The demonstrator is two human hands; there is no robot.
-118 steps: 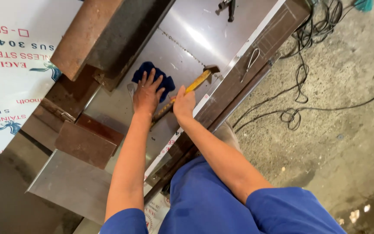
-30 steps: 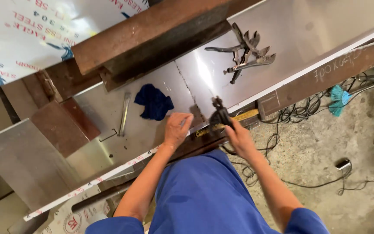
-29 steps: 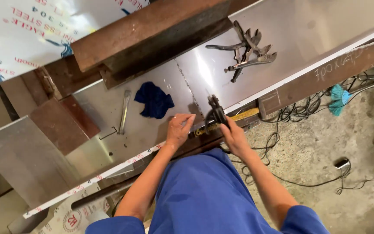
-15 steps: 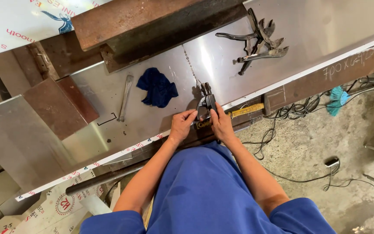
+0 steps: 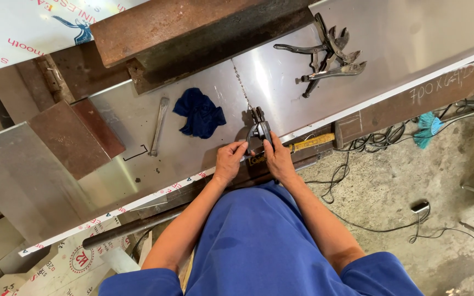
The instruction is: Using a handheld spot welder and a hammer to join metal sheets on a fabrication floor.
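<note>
Carefully, both my left hand (image 5: 229,162) and right hand (image 5: 278,160) clutch the locking pliers (image 5: 259,131), squaring them on the steel sheet's (image 5: 204,77) near edge.

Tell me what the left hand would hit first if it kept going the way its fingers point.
The left hand points toward the dark clamp tool it already touches; beyond lies bare steel sheet, though depth is uncertain.

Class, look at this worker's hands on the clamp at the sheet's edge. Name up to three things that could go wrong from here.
1. Both hands, left and right, grip the clamp close to the sheet's thin edge; a slip could pinch or cut fingers.
2. The hammer lies at the bench edge and might get knocked off.
3. Cables trail on the floor beside the worker, a possible trip hazard.
</note>
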